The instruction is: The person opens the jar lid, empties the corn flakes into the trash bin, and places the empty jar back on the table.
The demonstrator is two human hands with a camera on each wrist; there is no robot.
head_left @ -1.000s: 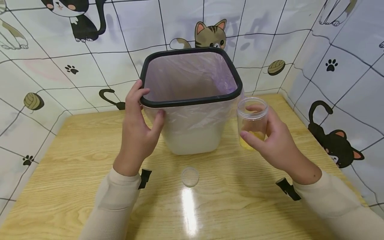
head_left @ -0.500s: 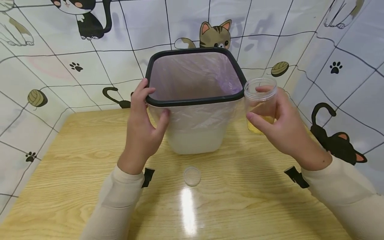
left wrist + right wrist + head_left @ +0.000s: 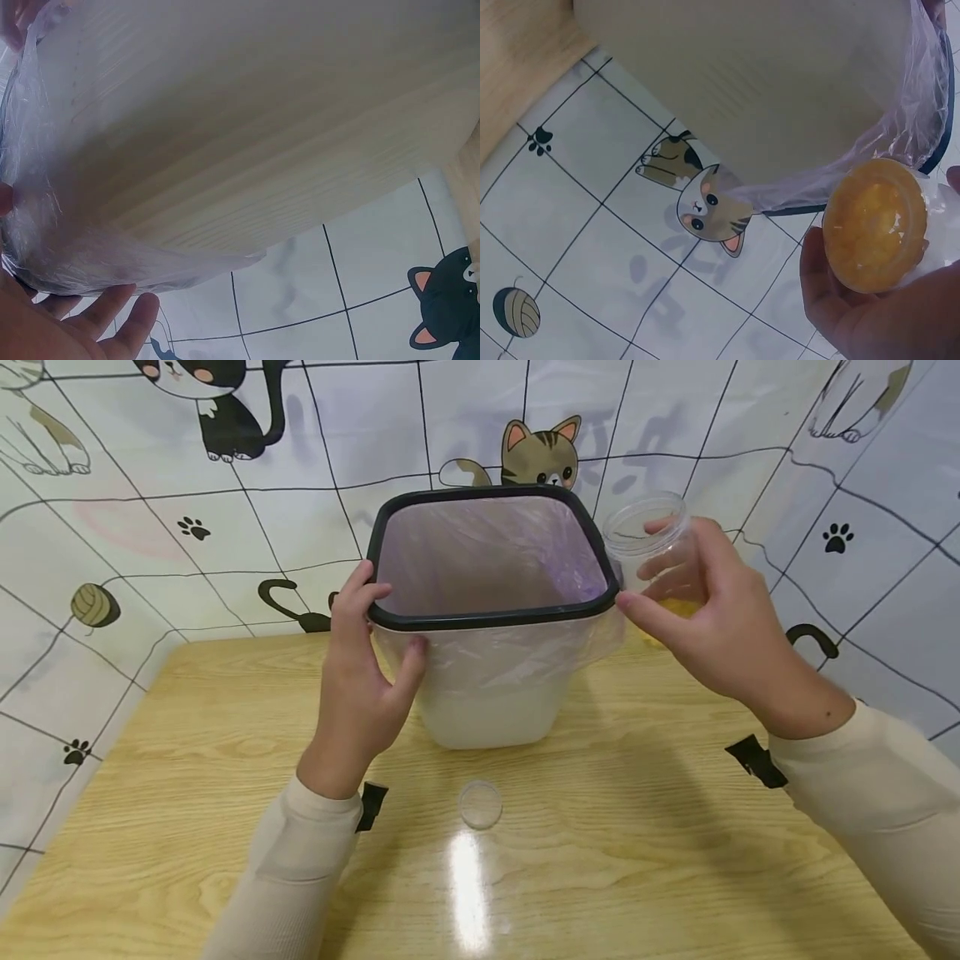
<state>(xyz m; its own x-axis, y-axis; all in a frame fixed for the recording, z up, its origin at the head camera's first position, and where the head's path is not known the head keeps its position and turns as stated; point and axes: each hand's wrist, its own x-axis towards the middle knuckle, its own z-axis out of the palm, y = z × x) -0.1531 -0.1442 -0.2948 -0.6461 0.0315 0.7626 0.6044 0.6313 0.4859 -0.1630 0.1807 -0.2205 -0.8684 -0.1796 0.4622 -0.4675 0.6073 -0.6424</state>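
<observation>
A translucent trash can (image 3: 491, 714) with a black rim stands upright on the table, lined with a thin purplish plastic bag (image 3: 517, 647). My left hand (image 3: 356, 685) grips its left front corner, thumb against the front wall and fingers at the rim. To the right of the rim, my right hand (image 3: 723, 610) holds a clear, lidless jar (image 3: 628, 560), raised and slightly tilted. Through the jar's base in the right wrist view, yellow contents (image 3: 874, 225) show at the bottom. A round clear lid (image 3: 480, 804) lies on the table in front of the can.
The wooden table (image 3: 225, 760) backs onto a white cat-print wall covering (image 3: 322, 527), which also runs along both sides. Black straps (image 3: 756, 762) sit at both wrists.
My right hand has lifted the jar from beside the can up to rim height and tilted it slightly. The left hand keeps its hold on the can; the view has shifted a little.
</observation>
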